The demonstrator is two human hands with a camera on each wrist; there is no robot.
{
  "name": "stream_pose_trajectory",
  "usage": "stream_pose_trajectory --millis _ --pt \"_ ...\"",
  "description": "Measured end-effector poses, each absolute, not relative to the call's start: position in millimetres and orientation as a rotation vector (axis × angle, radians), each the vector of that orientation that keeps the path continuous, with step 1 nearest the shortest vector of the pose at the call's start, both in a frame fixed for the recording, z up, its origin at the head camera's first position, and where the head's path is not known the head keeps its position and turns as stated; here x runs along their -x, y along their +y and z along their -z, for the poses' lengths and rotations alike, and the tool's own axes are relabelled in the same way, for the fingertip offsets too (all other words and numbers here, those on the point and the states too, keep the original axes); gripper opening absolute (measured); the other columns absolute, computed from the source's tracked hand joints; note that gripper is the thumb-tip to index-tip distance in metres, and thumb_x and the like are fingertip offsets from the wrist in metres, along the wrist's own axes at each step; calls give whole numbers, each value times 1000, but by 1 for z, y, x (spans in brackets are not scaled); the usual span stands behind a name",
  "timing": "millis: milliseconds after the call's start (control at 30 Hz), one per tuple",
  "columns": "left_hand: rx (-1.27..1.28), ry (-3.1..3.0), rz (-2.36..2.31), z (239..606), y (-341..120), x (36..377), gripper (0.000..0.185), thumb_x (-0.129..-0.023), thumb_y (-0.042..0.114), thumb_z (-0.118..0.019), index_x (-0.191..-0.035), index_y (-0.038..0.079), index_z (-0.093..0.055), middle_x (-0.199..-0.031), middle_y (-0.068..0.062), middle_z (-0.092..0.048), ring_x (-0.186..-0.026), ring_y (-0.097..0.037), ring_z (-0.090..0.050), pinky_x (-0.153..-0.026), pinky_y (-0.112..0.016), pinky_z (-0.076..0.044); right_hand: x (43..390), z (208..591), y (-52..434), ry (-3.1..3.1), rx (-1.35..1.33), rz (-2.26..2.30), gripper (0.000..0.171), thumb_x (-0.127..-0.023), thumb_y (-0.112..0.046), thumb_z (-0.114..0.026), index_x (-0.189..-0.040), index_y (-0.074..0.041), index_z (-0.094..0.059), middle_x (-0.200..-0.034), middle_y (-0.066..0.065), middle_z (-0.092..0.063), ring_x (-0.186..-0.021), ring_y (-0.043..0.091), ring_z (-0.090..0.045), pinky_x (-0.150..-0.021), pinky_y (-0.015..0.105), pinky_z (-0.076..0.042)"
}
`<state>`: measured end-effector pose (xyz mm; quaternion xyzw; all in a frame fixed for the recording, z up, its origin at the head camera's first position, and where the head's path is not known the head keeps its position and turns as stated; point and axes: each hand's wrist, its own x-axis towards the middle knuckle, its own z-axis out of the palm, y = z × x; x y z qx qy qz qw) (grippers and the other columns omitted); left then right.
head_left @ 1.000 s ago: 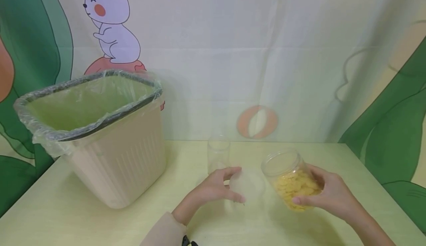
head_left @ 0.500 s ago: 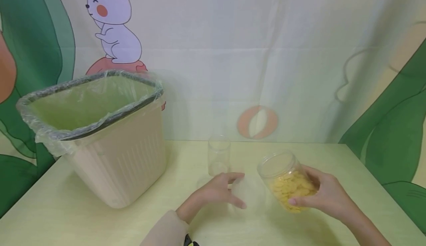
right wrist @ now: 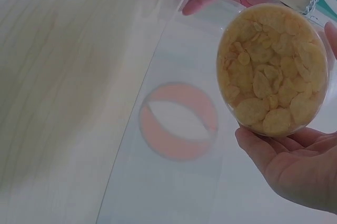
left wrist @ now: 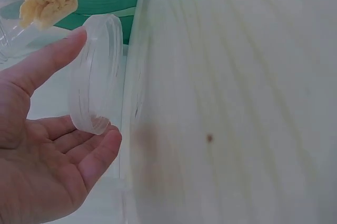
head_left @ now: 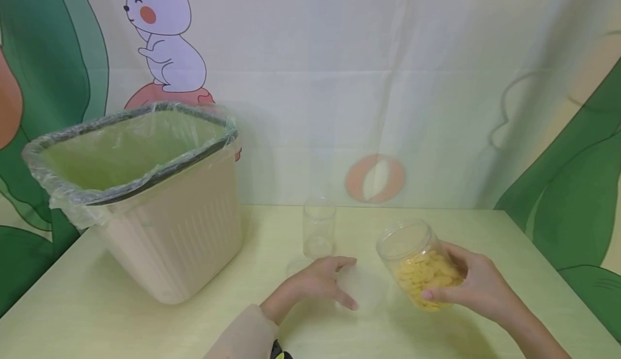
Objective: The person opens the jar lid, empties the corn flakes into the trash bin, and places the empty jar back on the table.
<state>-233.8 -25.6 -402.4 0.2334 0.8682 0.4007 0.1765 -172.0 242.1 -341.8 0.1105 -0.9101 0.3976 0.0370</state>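
Two hands work low over the pale green bench (head_left: 145, 321). I see my right hand (head_left: 477, 289) gripping a clear plastic jar of yellow flakes (head_left: 419, 270), tilted, its open mouth facing left toward my left hand (head_left: 315, 283), which pinches the clear round plastic lid (left wrist: 97, 79) between thumb and fingertips, just beside it.

Pale yellow-green table (head_left: 145, 321) against a hanging printed cloth (head_left: 339, 78) — white ground, creased, with a lilac cartoon rabbit (head_left: 162, 30), broad green leaves (head_left: 572, 197) at both sides and an orange-and-white ball (head_left: 375, 178). Soft, even light.
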Motion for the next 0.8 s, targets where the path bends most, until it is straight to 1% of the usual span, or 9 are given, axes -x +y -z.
stream_pose_trajectory --millis 433,600,700,800 --pt "-691 2514 -996 405 -23 238 83 -62 26 -84 -132 7 -45 -135 -7 -46 -124 -24 -42 -101 -36 -37 172 342 243 -2791 -349 -1244 82 -65 -21 -82 -130 8 -42 -120 25 -54 -99 30 -58 -70 24 -50" --pt "-694 2513 -976 403 -23 238 82 -63 26 -84 -133 7 -45 -135 -7 -46 -124 -24 -42 -102 -35 -36 173 342 242 -2818 -324 -1227 83 -65 -23 -82 -130 8 -41 -121 26 -54 -100 31 -58 -72 29 -51" --pt "-697 2526 -941 403 -23 237 83 -63 26 -83 -133 8 -44 -136 -6 -45 -126 -23 -40 -104 -35 -34 173 342 242 -2832 -308 -1228 84 -65 -25 -82 -131 7 -41 -122 26 -53 -101 32 -57 -74 34 -51" --pt "-713 2543 -889 404 -23 237 84 -63 27 -83 -134 8 -43 -138 -5 -43 -128 -22 -37 -106 -34 -31 173 341 242 -2836 -309 -1228 83 -65 -25 -82 -131 8 -41 -121 26 -53 -100 32 -57 -74 35 -52"
